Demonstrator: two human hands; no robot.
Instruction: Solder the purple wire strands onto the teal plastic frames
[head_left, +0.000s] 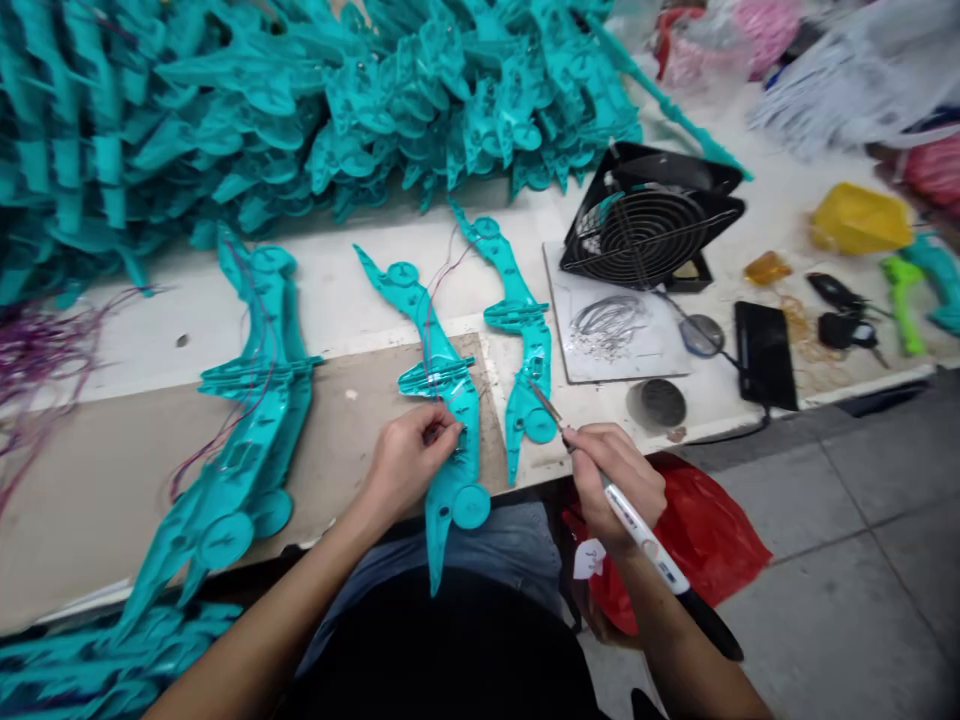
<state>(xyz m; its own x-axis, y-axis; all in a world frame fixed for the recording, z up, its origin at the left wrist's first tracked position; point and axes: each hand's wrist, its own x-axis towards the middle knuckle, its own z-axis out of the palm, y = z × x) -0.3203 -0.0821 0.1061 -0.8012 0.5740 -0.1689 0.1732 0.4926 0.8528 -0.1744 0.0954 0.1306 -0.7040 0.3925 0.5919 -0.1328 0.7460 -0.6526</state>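
A teal plastic piece (pixel 469 465) lies across the table's front edge, with purple and pink wires along it. My left hand (pixel 412 450) is closed at its middle, thumb and forefinger pinched over its surface; what they hold is too small to name. My right hand (pixel 616 480) is closed round a white and black marker-like tool (pixel 645 535), whose thin tip points left toward a second teal piece (pixel 536 350). At the left, more teal pieces (pixel 259 440) are stacked with wires draped over them.
Behind is a large heap of teal pieces (pixel 360 110). A black fan (pixel 649 225) stands at the right by thin wires on a white board (pixel 555 330). Further right are a round tin (pixel 661 403), a black phone-like device (pixel 765 355) and a yellow container (pixel 861 218).
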